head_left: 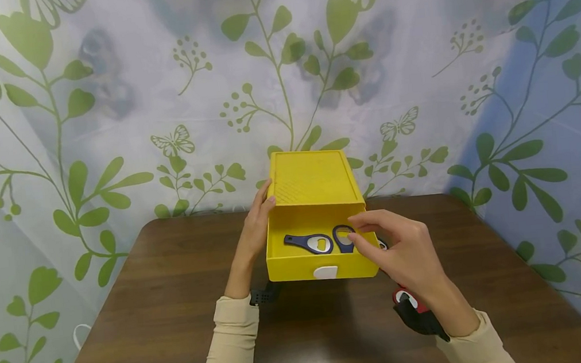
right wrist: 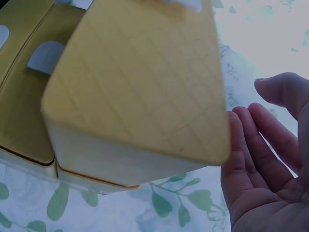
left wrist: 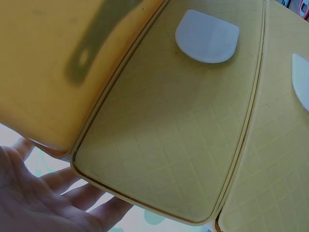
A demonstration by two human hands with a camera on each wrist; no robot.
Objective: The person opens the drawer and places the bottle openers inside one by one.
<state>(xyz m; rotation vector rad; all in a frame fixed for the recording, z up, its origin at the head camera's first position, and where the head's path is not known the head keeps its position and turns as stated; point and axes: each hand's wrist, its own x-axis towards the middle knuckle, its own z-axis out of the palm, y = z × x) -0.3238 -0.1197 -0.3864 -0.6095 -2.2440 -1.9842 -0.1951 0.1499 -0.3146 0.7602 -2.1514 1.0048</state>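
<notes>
A yellow drawer unit (head_left: 316,176) stands on the table with its top drawer (head_left: 298,266) pulled out. Inside lie a blue-handled bottle opener (head_left: 308,243) and a second blue tool with an oval head (head_left: 344,238), partly hidden by fingers. My left hand (head_left: 255,230) rests along the unit's left side, fingers extended; the left wrist view shows those fingers (left wrist: 82,195) at the casing's edge. Over the drawer's right front corner is my right hand (head_left: 400,247), thumb and forefinger apart close to the oval tool. The right wrist view shows its fingers (right wrist: 263,154) loosely bent beside the drawer wall.
White pulls sit on the drawer fronts, including the top one (head_left: 325,272) and a lower one (left wrist: 207,36). Dark wooden tabletop (head_left: 177,307) extends around the unit. Behind hangs a leaf-patterned curtain (head_left: 200,97). A red and black wrist device (head_left: 413,309) is on the right wrist.
</notes>
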